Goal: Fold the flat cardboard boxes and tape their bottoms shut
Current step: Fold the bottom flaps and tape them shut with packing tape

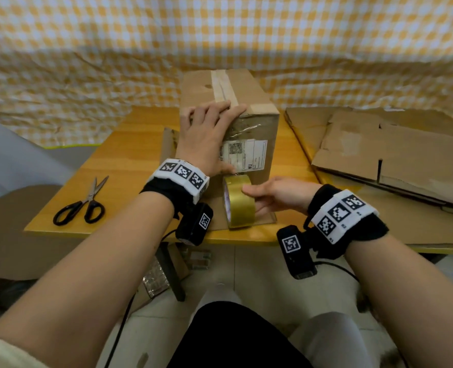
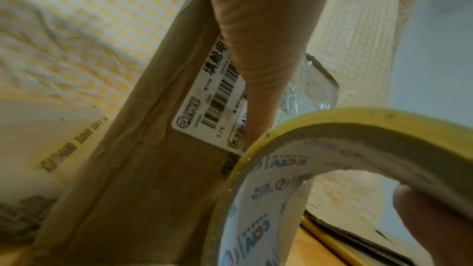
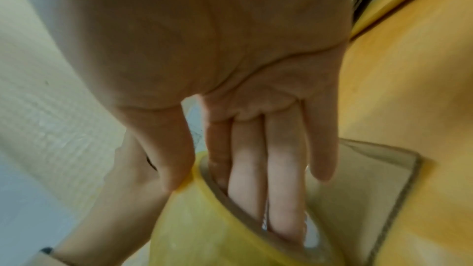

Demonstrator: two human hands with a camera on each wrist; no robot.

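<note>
Taping step: left hand (image 1: 206,136) flat, steadying cardboard box (image 1: 249,144); right hand (image 1: 276,195) grasping tape roll (image 1: 240,201); next, draw tape along the seam.

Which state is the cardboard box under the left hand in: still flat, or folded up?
Folded up. The cardboard box stands as a full block on the table, tape running along its top seam, while flat cardboard lies to its right.
</note>
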